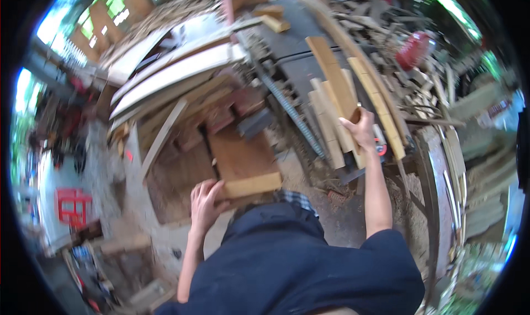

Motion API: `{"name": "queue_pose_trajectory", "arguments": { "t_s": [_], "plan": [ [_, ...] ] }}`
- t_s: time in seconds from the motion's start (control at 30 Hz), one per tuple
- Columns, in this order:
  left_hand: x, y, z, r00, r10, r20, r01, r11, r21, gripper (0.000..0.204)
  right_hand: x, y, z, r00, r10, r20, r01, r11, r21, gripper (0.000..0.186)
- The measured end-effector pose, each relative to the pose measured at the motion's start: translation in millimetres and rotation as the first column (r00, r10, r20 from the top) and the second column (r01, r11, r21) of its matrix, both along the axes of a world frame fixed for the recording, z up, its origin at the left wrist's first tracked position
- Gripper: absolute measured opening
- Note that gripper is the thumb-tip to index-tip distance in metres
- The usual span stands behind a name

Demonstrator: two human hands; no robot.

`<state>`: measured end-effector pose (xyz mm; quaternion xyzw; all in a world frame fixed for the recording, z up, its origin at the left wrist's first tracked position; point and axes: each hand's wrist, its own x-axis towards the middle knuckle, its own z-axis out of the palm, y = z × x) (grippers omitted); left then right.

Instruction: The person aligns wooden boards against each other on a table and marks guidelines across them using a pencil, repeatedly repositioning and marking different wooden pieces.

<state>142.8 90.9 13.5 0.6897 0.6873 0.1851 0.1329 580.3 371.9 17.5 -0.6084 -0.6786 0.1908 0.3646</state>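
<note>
My left hand (205, 203) is closed on the left end of a short, pale wooden board (252, 185), which lies level in front of my body. Behind that board is a flat brown wooden panel (243, 152). Further right, my right hand (361, 128) grips the near end of a longer brown plank (331, 66), its far end pointing away from me. Several pale wooden strips (326, 124) lie side by side just left of this hand. A red and black object (381, 146), perhaps a tape measure, is partly hidden beside my right wrist.
A dark table surface (298, 66) lies under the strips, with a long curved board (381, 99) along its right. A toothed metal strip (290, 113) runs along its left. Offcuts (428, 86) and a red container (414, 50) are at far right; a red crate (73, 207) sits at left.
</note>
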Motion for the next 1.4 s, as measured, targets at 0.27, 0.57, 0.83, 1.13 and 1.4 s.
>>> {"name": "queue_pose_trajectory", "arguments": {
  "t_s": [0.27,0.57,0.83,1.13,1.4],
  "plan": [
    [-21.2,12.0,-5.6,0.993,-0.114,0.028,0.114,0.993,0.029,0.059,-88.4,-96.9,11.8,0.951,0.297,0.088,-0.286,0.951,-0.114,0.091],
    [-99.6,-79.7,-2.2,0.976,0.204,-0.078,-0.154,0.897,0.414,0.061,-161.0,-129.2,10.1,0.739,0.564,0.368,-0.542,0.822,-0.172,0.099],
    [-113.1,-89.8,-8.8,0.945,0.317,0.075,-0.322,0.873,0.366,0.059,-222.3,-125.7,2.4,0.455,0.709,0.539,-0.772,0.616,-0.159,0.097],
    [-117.2,-70.2,-5.4,0.972,0.027,-0.233,0.038,0.962,0.272,0.071,-225.1,-139.2,24.8,0.817,0.565,0.111,-0.563,0.825,-0.053,0.058],
    [-114.9,-18.6,-11.9,0.966,-0.126,-0.225,0.193,0.932,0.308,0.073,-250.3,-197.2,0.1,0.691,0.705,0.156,-0.686,0.709,-0.163,0.061]
  ]
}}
